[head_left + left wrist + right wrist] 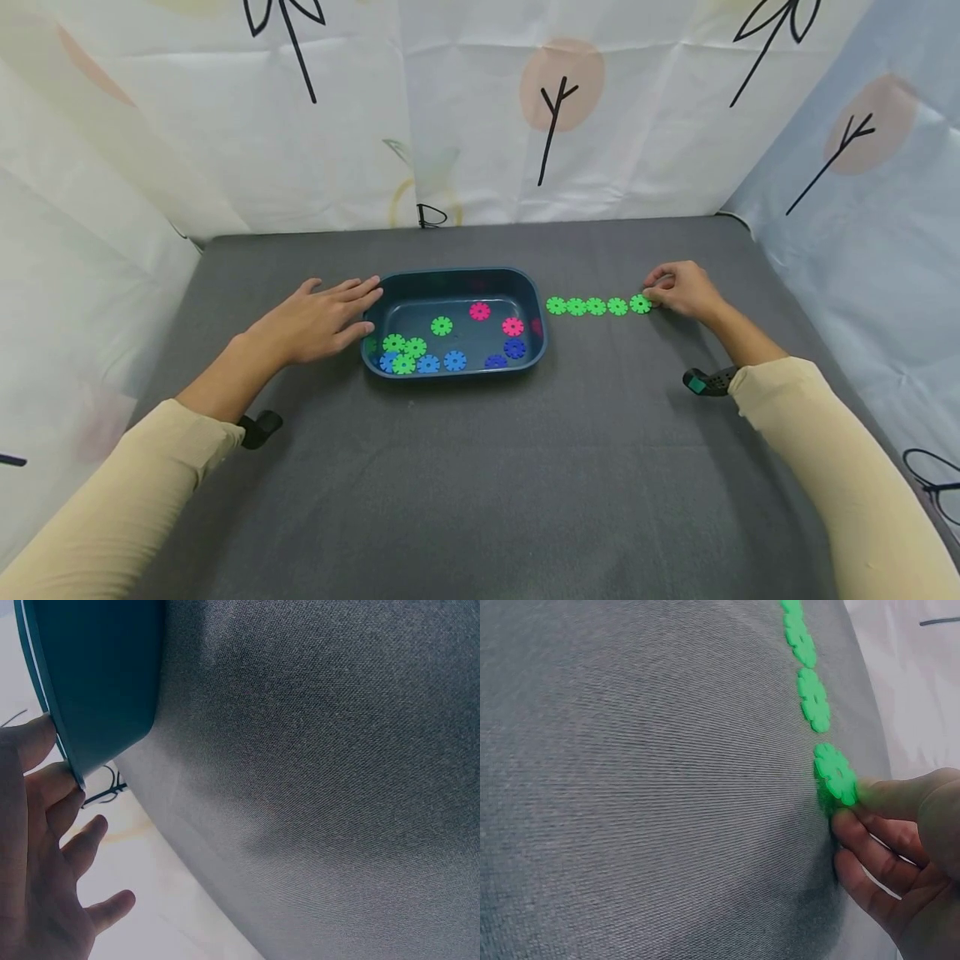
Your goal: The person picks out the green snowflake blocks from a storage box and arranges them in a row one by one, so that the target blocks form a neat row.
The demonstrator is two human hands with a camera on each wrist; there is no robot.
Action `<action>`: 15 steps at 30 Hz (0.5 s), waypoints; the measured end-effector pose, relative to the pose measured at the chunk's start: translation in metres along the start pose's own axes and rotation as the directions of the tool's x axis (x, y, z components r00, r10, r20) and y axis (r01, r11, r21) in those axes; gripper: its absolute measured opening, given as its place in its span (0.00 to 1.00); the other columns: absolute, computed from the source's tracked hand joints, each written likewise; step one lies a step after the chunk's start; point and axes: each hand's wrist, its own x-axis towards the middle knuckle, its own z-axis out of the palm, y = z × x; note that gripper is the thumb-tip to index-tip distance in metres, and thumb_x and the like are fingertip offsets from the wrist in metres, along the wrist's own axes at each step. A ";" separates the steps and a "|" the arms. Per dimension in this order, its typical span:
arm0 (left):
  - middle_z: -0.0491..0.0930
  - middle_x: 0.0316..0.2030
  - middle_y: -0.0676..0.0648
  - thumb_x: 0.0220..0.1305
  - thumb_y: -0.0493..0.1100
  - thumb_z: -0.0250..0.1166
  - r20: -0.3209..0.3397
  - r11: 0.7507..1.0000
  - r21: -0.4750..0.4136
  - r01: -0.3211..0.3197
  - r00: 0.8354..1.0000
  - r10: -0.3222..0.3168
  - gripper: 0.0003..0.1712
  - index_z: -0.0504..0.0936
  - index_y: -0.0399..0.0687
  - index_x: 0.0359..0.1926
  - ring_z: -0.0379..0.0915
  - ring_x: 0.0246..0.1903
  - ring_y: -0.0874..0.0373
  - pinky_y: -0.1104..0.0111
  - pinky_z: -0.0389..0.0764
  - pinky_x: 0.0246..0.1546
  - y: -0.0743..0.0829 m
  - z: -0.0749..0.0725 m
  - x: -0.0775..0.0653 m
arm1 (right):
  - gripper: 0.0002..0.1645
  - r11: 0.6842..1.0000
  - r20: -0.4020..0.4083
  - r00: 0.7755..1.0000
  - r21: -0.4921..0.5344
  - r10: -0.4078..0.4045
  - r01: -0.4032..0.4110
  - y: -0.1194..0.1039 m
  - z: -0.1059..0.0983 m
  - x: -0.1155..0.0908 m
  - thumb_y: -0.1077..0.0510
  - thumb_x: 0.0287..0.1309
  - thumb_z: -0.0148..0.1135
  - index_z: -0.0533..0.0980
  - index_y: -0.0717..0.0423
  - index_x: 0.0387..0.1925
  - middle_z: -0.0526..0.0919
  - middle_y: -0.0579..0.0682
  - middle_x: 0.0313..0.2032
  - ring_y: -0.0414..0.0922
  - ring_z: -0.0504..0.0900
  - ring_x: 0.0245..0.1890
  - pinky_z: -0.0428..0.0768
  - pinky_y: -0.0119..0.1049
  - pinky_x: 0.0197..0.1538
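My right hand (681, 290) pinches the edge of a green flower-shaped disc (835, 774) between thumb and fingers, tilted just over the cloth. This disc is at the right end of a row of several green discs (596, 307). My left hand (322, 321) touches the left rim of a dark blue tray (450, 377), its fingers extended; the left wrist view shows the thumb and a finger against the rim (56, 724). In the tray lie loose discs: green (442, 326), pink (479, 311), light blue (454, 361) and dark blue (514, 348).
A grey cloth (480, 483) covers the table under the tray and the row. White printed curtains (480, 108) hang behind the table and along both sides. Dark wrist-worn devices (708, 382) sit at both sleeves.
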 end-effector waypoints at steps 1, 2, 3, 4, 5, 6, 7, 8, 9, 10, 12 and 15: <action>0.52 0.77 0.40 0.76 0.53 0.54 0.000 1.000 0.000 0.000 1.000 0.000 0.36 0.57 0.42 0.77 0.52 0.74 0.42 0.33 0.51 0.66 0.000 -0.001 0.000 | 0.12 1.000 -0.008 1.000 -0.007 -0.002 0.002 0.000 0.000 0.000 0.62 0.65 0.64 0.79 0.70 0.43 0.86 0.63 0.34 0.38 0.79 0.26 0.74 0.31 0.29; 0.52 0.77 0.40 0.76 0.53 0.54 0.002 1.000 0.000 0.000 1.000 0.000 0.36 0.57 0.42 0.77 0.52 0.74 0.42 0.33 0.51 0.66 0.000 -0.001 0.000 | 0.12 1.000 -0.016 1.000 -0.015 -0.003 0.003 -0.001 0.001 -0.001 0.62 0.64 0.64 0.79 0.69 0.43 0.86 0.63 0.34 0.38 0.78 0.26 0.73 0.31 0.29; 0.52 0.76 0.40 0.76 0.53 0.54 0.002 1.000 0.000 -0.002 1.000 0.002 0.36 0.57 0.42 0.77 0.52 0.74 0.42 0.33 0.51 0.65 0.000 -0.002 -0.001 | 0.12 1.000 -0.021 1.000 -0.020 0.000 0.000 -0.001 0.001 -0.001 0.62 0.64 0.64 0.79 0.69 0.42 0.86 0.63 0.34 0.38 0.78 0.26 0.73 0.31 0.29; 0.52 0.77 0.41 0.76 0.53 0.53 0.002 1.000 0.000 0.001 1.000 -0.001 0.36 0.56 0.42 0.77 0.51 0.74 0.42 0.33 0.51 0.66 0.000 -0.002 0.000 | 0.11 1.000 -0.027 1.000 -0.026 0.001 -0.002 -0.001 0.001 -0.001 0.62 0.64 0.64 0.79 0.69 0.42 0.86 0.63 0.34 0.38 0.78 0.26 0.73 0.31 0.29; 0.52 0.77 0.40 0.76 0.53 0.53 0.002 1.000 0.000 0.001 1.000 -0.001 0.36 0.56 0.42 0.77 0.52 0.74 0.42 0.33 0.51 0.66 0.000 -0.002 -0.001 | 0.11 0.999 -0.032 0.999 -0.031 0.005 -0.006 -0.002 0.002 -0.002 0.62 0.64 0.65 0.79 0.69 0.42 0.86 0.63 0.34 0.39 0.78 0.26 0.73 0.32 0.29; 0.52 0.77 0.40 0.76 0.53 0.53 0.002 1.000 0.001 0.000 1.000 0.000 0.36 0.56 0.42 0.77 0.52 0.74 0.42 0.33 0.51 0.66 0.000 -0.002 -0.001 | 0.11 0.999 -0.037 0.999 -0.037 0.008 -0.009 -0.003 0.002 -0.002 0.62 0.64 0.65 0.79 0.69 0.41 0.86 0.63 0.34 0.40 0.78 0.26 0.73 0.32 0.29; 0.52 0.76 0.40 0.76 0.53 0.53 0.001 1.000 0.002 -0.002 1.000 0.002 0.36 0.57 0.42 0.77 0.52 0.74 0.42 0.33 0.52 0.65 0.000 -0.002 -0.001 | 0.11 0.999 -0.039 0.999 -0.041 0.012 -0.014 -0.003 0.002 -0.002 0.61 0.64 0.65 0.79 0.68 0.41 0.86 0.63 0.34 0.40 0.78 0.26 0.73 0.33 0.29; 0.52 0.76 0.40 0.76 0.53 0.53 0.000 1.000 0.003 -0.004 1.000 0.004 0.36 0.57 0.42 0.77 0.52 0.73 0.42 0.33 0.52 0.65 0.000 -0.002 -0.001 | 0.11 0.999 -0.041 0.999 -0.044 0.017 -0.019 -0.004 0.002 -0.002 0.61 0.63 0.65 0.79 0.68 0.41 0.86 0.63 0.34 0.41 0.79 0.26 0.73 0.34 0.29; 0.52 0.76 0.40 0.76 0.53 0.54 -0.001 1.000 0.003 -0.002 1.000 0.002 0.36 0.57 0.42 0.77 0.52 0.74 0.42 0.33 0.52 0.65 0.000 -0.002 0.000 | 0.11 0.999 -0.042 0.999 -0.049 0.021 -0.023 -0.004 0.003 -0.002 0.61 0.63 0.66 0.79 0.68 0.41 0.86 0.64 0.34 0.43 0.79 0.27 0.73 0.34 0.29; 0.53 0.76 0.40 0.76 0.53 0.54 -0.001 1.000 0.002 0.000 1.000 0.000 0.36 0.57 0.42 0.77 0.52 0.74 0.42 0.33 0.52 0.66 0.000 -0.001 0.000 | 0.12 0.998 -0.044 0.999 -0.055 0.023 -0.026 -0.005 0.003 -0.003 0.61 0.63 0.66 0.79 0.68 0.40 0.86 0.64 0.34 0.44 0.80 0.27 0.73 0.35 0.30; 0.53 0.76 0.40 0.76 0.53 0.54 -0.003 1.000 0.002 0.000 1.000 0.000 0.36 0.58 0.41 0.76 0.52 0.73 0.42 0.33 0.52 0.65 0.000 -0.001 0.000 | 0.12 0.997 -0.047 0.999 -0.065 0.025 -0.029 -0.006 0.004 -0.003 0.60 0.63 0.67 0.79 0.68 0.40 0.86 0.64 0.34 0.46 0.81 0.28 0.73 0.36 0.30; 0.52 0.76 0.40 0.76 0.53 0.54 -0.004 1.000 -0.003 0.008 1.000 -0.008 0.36 0.57 0.41 0.76 0.51 0.74 0.42 0.33 0.51 0.66 0.000 0.000 0.000 | 0.13 0.996 -0.059 0.998 -0.080 0.027 -0.031 -0.005 0.005 -0.003 0.60 0.62 0.68 0.79 0.69 0.40 0.87 0.64 0.34 0.50 0.83 0.29 0.74 0.37 0.30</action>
